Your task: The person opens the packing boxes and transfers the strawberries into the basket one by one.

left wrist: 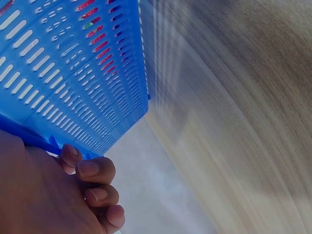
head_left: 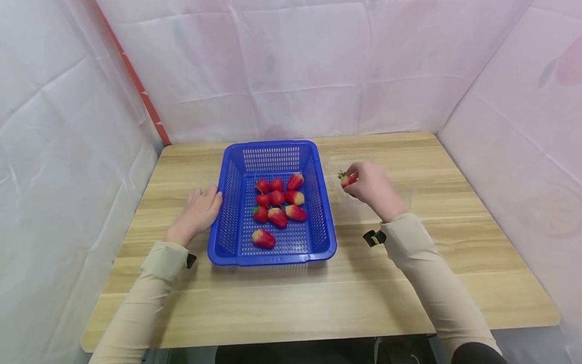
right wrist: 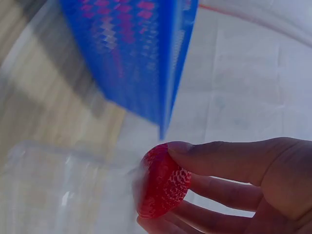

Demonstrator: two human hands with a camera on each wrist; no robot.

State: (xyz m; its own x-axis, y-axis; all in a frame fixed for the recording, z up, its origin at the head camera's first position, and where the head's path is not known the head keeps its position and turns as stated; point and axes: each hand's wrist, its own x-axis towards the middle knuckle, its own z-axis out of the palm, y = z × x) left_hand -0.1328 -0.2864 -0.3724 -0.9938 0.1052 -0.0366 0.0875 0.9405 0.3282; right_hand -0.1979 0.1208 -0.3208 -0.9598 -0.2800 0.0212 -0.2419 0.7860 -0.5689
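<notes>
A blue plastic basket (head_left: 273, 261) with slotted walls stands mid-table with several red strawberries (head_left: 277, 217) on its floor, some pale near the stem end. At its left rim, my left hand (head_left: 196, 212) holds the edge; the left wrist view has the fingers (left wrist: 97, 170) curled right at the rim, the thumb hidden. To the basket's right, my right hand (head_left: 370, 187) pinches a strawberry (right wrist: 163, 183) between thumb and fingers, its green leaves showing in the head view. Below that hand lies a clear plastic container (right wrist: 58, 180), partly covered by the hand in the head view.
The wooden table (head_left: 273, 308) has pale fabric walls (head_left: 300, 71) at the back and both sides. A red strip (head_left: 136, 81) runs down the back left corner. Dark objects (head_left: 400, 349) show below the table's front edge.
</notes>
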